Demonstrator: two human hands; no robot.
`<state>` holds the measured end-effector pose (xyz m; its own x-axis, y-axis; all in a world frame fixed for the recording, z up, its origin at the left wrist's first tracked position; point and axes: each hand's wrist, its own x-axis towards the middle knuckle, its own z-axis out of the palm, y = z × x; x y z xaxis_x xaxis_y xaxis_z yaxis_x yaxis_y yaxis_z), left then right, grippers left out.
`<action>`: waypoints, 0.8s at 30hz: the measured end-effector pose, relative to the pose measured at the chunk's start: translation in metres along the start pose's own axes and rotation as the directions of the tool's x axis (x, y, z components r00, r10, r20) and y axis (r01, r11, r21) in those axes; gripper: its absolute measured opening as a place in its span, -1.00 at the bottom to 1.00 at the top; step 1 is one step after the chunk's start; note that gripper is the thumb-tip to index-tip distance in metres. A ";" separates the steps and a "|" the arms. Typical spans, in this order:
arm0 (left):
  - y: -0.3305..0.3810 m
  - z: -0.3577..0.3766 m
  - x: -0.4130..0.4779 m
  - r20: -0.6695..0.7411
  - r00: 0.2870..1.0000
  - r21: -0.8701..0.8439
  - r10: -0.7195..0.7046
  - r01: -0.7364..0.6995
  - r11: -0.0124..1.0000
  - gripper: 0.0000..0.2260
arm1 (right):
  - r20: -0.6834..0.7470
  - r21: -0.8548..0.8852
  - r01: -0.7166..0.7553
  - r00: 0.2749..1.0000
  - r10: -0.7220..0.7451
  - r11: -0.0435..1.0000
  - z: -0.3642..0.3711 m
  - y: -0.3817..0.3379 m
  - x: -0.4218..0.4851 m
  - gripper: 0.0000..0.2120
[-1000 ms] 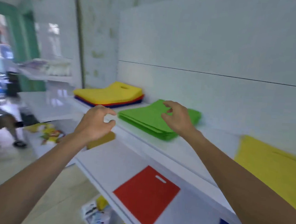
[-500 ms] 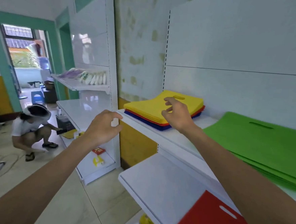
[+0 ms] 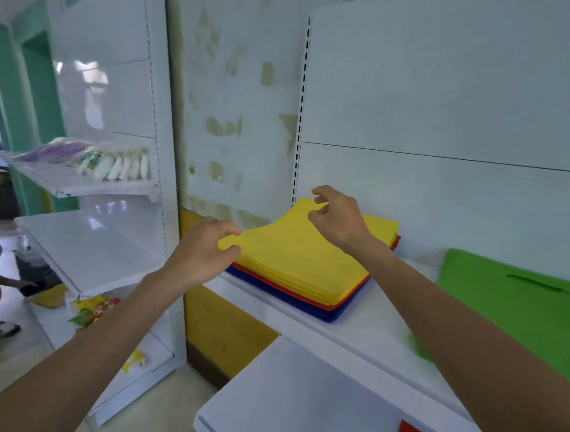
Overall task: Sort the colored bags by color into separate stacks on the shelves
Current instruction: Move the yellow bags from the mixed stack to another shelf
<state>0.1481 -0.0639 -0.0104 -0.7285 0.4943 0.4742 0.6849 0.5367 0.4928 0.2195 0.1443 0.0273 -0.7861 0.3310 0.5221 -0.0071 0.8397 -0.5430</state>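
In the head view, the yellow bags (image 3: 301, 250) lie on red bags (image 3: 288, 292) and blue bags (image 3: 304, 307) in one pile on the upper shelf (image 3: 370, 326), left of the green bags (image 3: 506, 305). They look thin, light and floppy, so a corner is a good spot to grab. The left hand (image 3: 203, 257) pinches the left corner. The right hand (image 3: 340, 219) floats above the pile, fingers loosely bent, holding nothing

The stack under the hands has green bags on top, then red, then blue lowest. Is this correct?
Not quite. The head view shows yellow bags on top, not green; the red bags and blue bags beneath are as stated.
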 end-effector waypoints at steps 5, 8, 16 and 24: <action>-0.021 0.008 0.056 -0.010 0.999 -0.031 0.040 -0.040 0.999 -0.75 | -0.037 -0.088 -0.068 0.997 0.065 0.994 -0.001 0.014 0.026 -0.59; -0.031 0.023 0.089 0.057 0.993 -0.074 0.101 -0.097 0.993 -0.77 | -0.125 -0.156 -0.146 0.984 0.127 0.977 -0.013 0.027 0.035 -0.60; -0.056 0.060 0.152 0.316 0.930 -0.175 0.187 -0.137 0.975 -0.67 | -0.400 -0.227 -0.517 0.822 0.405 0.826 -0.013 0.048 0.016 -0.62; -0.079 0.087 0.152 0.342 0.935 -0.323 0.096 0.021 0.946 -0.84 | -0.501 -0.112 -0.842 0.506 0.702 0.528 0.049 0.063 -0.015 -0.64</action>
<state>-0.0178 0.0281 -0.0413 -0.6190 0.7475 0.2409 0.6362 0.2974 0.7119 0.2000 0.1713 -0.0470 -0.0931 0.9726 0.2132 0.7277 0.2126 -0.6521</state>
